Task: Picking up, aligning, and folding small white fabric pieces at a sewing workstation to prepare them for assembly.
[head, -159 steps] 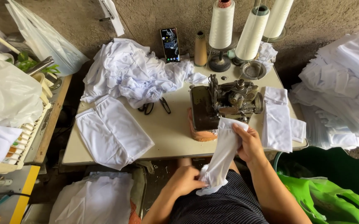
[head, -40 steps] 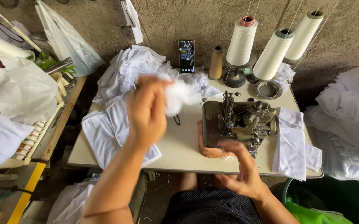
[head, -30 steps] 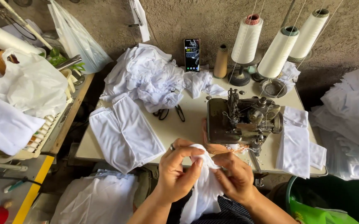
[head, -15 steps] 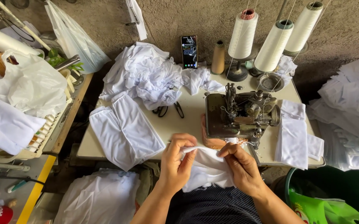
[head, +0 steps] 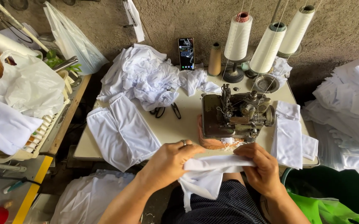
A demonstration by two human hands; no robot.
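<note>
Both my hands hold one white fabric piece [head: 206, 176] over my lap, at the front edge of the sewing table [head: 179, 126]. My left hand [head: 169, 159], with a ring on one finger, grips its left end. My right hand [head: 260, 166] pinches its right end, stretching the top edge flat between them. The rest of the cloth hangs down over my dark striped garment. Just beyond my hands stands a dark overlock sewing machine [head: 235, 116].
A heap of white fabric [head: 144, 79], flat folded pieces [head: 121, 130], black scissors [head: 165, 111], a phone [head: 186, 53] and several thread cones [head: 266, 47] are on the table. Finished pieces [head: 289, 132] lie right of the machine. Plastic bags [head: 28, 89] crowd the left; fabric stacks [head: 349, 120] pile up on the right.
My left hand threw a white piece onto the heap, then came back. Both hands took up a new white piece and have stretched it wider along its top edge.
</note>
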